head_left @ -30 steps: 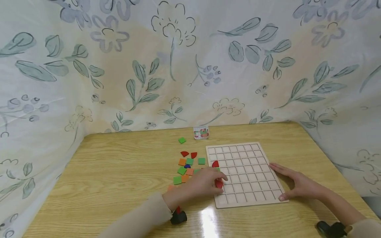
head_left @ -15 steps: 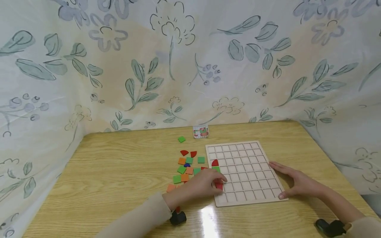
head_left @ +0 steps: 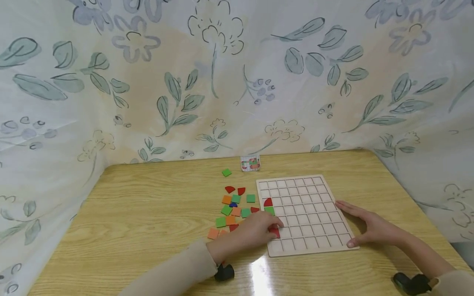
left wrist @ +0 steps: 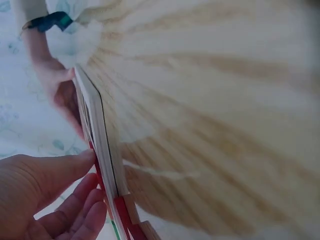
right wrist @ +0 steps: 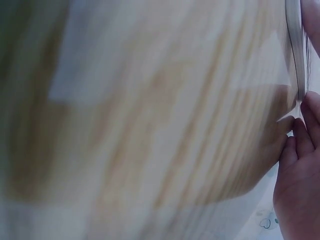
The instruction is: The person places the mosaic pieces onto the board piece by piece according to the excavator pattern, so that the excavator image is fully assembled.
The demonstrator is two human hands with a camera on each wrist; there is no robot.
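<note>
My left hand [head_left: 261, 227] is over the left column of a pale wooden grid board [head_left: 307, 220], its thumb and fingers pinching a red tile [head_left: 275, 233] down at the board. The fingers hide part of that tile. In the left wrist view, the thumb touches the red tile [left wrist: 96, 167] on the board's face, with the other fingers curled close by. A red quarter-circle tile [head_left: 268, 202] and a green square tile [head_left: 269, 210] lie farther up the same column. My right hand [head_left: 374, 230] rests at the board's right edge, fingers extended along it and thumb at the near corner.
Loose green, orange, red and blue tiles [head_left: 235, 211] lie left of the board, some under the left forearm. One green tile [head_left: 226, 172] lies farther back. A small pattern card [head_left: 250, 163] is at the table's back edge, before a floral cloth [head_left: 222, 82].
My left hand has lowered slightly, its fingers closer together over the red tile, which now looks flatter against the board. My right hand stays at the board's edge.
</note>
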